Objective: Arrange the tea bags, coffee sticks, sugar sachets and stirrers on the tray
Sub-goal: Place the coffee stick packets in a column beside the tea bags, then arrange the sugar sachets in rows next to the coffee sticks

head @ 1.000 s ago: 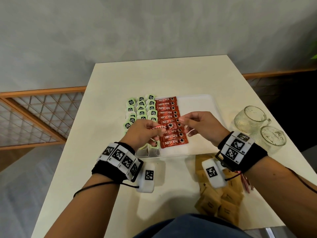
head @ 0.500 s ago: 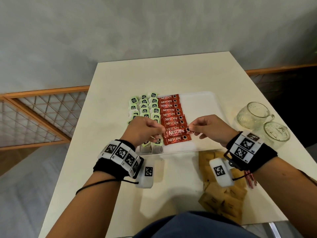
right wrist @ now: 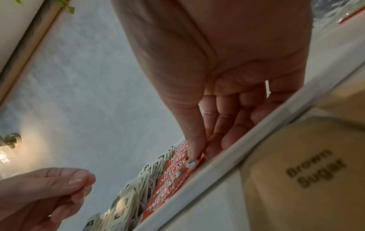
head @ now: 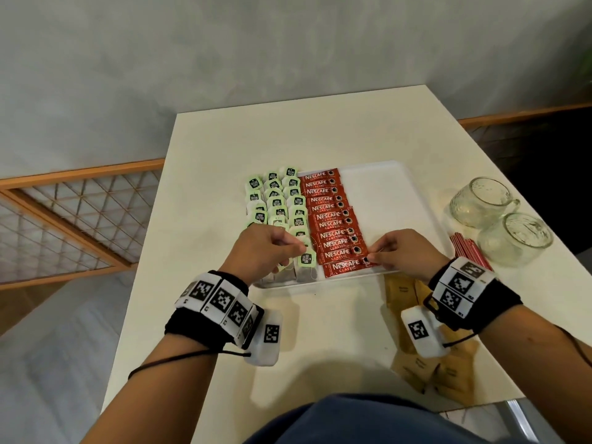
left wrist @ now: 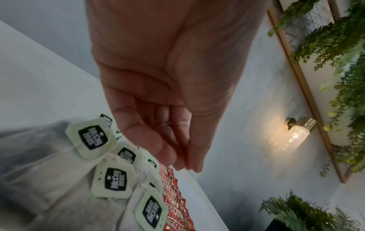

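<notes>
A white tray [head: 384,187] holds green-tagged tea bags [head: 278,200] in columns on its left and a column of red coffee sticks [head: 326,216] beside them. The nearest coffee stick [head: 344,267] lies at the tray's front rim. My right hand [head: 371,259] pinches its right end between thumb and forefinger, which the right wrist view shows with the hand [right wrist: 201,154] on that stick [right wrist: 171,176]. My left hand [head: 298,248] hovers over the front tea bags with fingers curled and thumb against fingertips, nothing seen in it [left wrist: 185,167].
Brown sugar sachets [head: 416,370] lie heaped on the table in front of the tray, under my right wrist. Red stirrers [head: 467,251] lie right of the tray beside two glass mugs [head: 477,203] [head: 515,238]. The tray's right half is bare.
Both hands carried the coffee stick down to the front of the column. It now lies on the tray, and my left hand has let go of its left end.
</notes>
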`<state>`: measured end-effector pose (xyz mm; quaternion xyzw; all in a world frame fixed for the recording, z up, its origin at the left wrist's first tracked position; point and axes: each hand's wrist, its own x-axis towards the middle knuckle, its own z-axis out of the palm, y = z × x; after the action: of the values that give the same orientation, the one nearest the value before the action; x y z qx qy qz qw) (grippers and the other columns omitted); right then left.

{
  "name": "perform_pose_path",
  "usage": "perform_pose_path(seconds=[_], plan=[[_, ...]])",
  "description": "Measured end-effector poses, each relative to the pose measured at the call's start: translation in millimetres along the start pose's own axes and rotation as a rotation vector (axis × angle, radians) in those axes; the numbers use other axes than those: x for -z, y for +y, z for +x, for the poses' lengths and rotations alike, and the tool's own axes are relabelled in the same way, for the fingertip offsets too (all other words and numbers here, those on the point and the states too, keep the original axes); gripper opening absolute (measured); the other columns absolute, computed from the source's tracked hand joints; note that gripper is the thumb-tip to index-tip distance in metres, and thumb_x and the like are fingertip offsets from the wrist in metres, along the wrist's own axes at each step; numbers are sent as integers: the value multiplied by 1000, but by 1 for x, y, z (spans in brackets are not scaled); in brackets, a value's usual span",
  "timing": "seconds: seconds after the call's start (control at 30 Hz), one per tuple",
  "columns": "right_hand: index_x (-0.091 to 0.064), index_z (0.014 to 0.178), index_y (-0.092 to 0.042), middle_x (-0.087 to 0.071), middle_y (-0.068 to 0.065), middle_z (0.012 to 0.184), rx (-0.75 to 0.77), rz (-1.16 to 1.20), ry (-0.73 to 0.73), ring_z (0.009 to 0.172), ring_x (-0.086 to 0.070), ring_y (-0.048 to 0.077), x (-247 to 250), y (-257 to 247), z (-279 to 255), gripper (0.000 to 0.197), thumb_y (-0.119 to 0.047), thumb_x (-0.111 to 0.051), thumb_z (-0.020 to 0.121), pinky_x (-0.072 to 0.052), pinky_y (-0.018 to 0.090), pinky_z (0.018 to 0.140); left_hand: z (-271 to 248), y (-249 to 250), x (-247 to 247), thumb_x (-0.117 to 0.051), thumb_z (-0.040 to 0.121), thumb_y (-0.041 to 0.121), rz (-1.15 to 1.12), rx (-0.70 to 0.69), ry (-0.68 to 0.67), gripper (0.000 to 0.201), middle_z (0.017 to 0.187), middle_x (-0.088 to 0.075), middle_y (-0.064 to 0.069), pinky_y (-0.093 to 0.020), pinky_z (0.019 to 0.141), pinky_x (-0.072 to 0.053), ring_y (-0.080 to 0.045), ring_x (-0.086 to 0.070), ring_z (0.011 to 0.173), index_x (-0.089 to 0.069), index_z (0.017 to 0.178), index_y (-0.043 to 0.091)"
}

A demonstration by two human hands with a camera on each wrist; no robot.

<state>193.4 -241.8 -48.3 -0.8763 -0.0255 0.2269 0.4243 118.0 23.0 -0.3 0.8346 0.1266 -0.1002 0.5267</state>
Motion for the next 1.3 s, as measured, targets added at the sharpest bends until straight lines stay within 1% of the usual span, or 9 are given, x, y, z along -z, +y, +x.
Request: perform_pose_path(seconds=[0.2, 0.37, 0.5, 0.63, 0.73, 0.9, 1.03, 1.17, 1.3], plan=[[-69, 86, -15, -72, 6, 85, -34, -15, 60, 80, -68, 22, -7, 2, 0, 21, -22, -83, 73, -56, 37, 80, 0, -3, 4, -79, 81, 21, 50, -24, -34, 6, 60, -65, 4, -18, 48, -47, -10, -58, 58, -75, 78, 16], [-66, 88, -15, -71, 4, 79, -29, -12, 47, 66, -64, 16, -2, -2, -3, 15, -21, -77, 80, -55, 34, 75, 0, 5, -6, -79, 80, 19, 57, -78, -42, 6, 64, -66, 5, -20, 50, -48, -7, -57, 55, -75, 80, 14], [-67, 93, -12, -72, 5, 84, 2, 4, 37, 68, -63, 16, 17, -7, -12, 11, -19, -70, 86, -52, 30, 68, -5, 18, -25, -79, 79, 21, 108, -181, -33, 5, 71, -70, 7, -14, 54, -46, 3, -56, 55, -74, 79, 20], [-68, 97, -16, -72, 1, 85, 107, -30, -69, 70, -65, 13, 47, -7, -31, 16, -24, -71, 85, -49, 24, 64, -17, 31, -64, -79, 80, 26, 318, -267, -142, 6, 77, -71, 10, -21, 68, -52, 1, -61, 66, -75, 82, 22], [-68, 99, -22, -71, -2, 88, 176, -150, -170, 75, -65, 11, 65, 2, -49, 22, -28, -77, 79, -48, 22, 66, -26, 37, -98, -76, 82, 32, 553, -348, -260, 11, 79, -68, 14, -23, 67, -47, 5, -58, 68, -73, 89, 26], [-59, 101, -31, -61, -14, 95, 222, -525, -338, 75, -56, -1, 78, 32, -77, 44, -43, -84, 66, -41, 13, 62, -31, 41, -148, -76, 77, 45, 770, -428, -412, 50, 112, -57, 5, -34, 79, -51, -14, -57, 96, -58, 120, 27], [-47, 112, -30, -45, -11, 108, 260, -836, -292, 92, -51, 11, 80, 54, -89, 83, -66, -82, 46, -48, 30, 74, -32, 45, -178, -85, 61, 47, 846, -520, -506, 91, 135, -38, -2, -39, 98, -44, -20, -39, 119, -41, 135, 22], [-38, 119, -22, -45, -3, 117, 320, -970, -249, 101, -47, 16, 76, 65, -98, 103, -73, -78, 40, -48, 33, 76, -34, 44, -196, -85, 52, 55, 1006, -724, -487, 105, 140, -37, -9, -38, 108, -35, -25, -37, 123, -39, 137, 14], [-35, 126, -19, -50, -2, 118, 436, -1016, -186, 102, -47, 17, 68, 72, -100, 109, -78, -71, 42, -42, 32, 86, -32, 43, -200, -85, 53, 59, 1059, -698, -463, 111, 144, -37, -8, -36, 110, -33, -25, -38, 126, -36, 140, 12]])
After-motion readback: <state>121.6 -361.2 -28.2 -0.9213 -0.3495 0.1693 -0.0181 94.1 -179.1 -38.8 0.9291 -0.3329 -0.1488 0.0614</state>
